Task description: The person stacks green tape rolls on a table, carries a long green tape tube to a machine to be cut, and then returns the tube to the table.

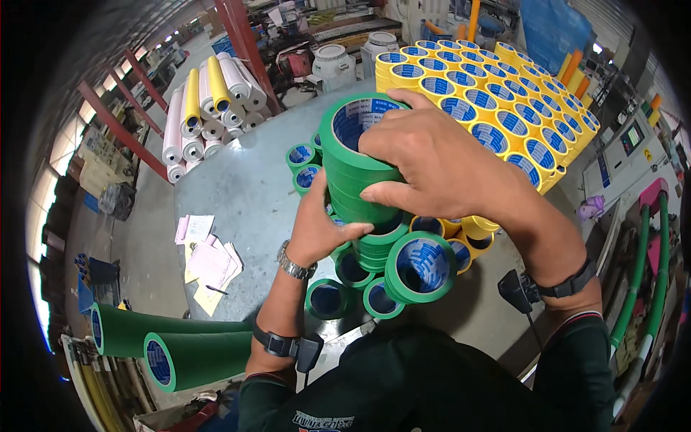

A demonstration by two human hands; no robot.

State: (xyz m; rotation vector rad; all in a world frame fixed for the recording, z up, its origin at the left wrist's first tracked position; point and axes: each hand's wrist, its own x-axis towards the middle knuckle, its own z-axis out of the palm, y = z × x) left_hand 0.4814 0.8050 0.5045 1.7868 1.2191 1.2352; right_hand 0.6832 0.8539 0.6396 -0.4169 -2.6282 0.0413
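A tall stack of green tape rolls (353, 183) stands tilted before me, over more green rolls. My right hand (432, 155) grips its upper part, some fingers hooked into the top core and the thumb against the outer side. Low on the stack's left side, my left hand (317, 229) is curled around it, thumb toward me; its other fingers are partly hidden behind the rolls. Nearer to me are another green tape roll stack (392, 277) and several green rolls (327, 299) with blue-printed cores. Small yellow tape rolls (479, 229) lie under my right forearm.
A large block of stacked yellow tape rolls (504, 108) fills the table's far right. Papers (214, 263) and a pen lie on the grey table (245, 180) at left. Long green rolls (194, 356) jut in at lower left; white and yellow rolls (209, 108) are piled beyond the table.
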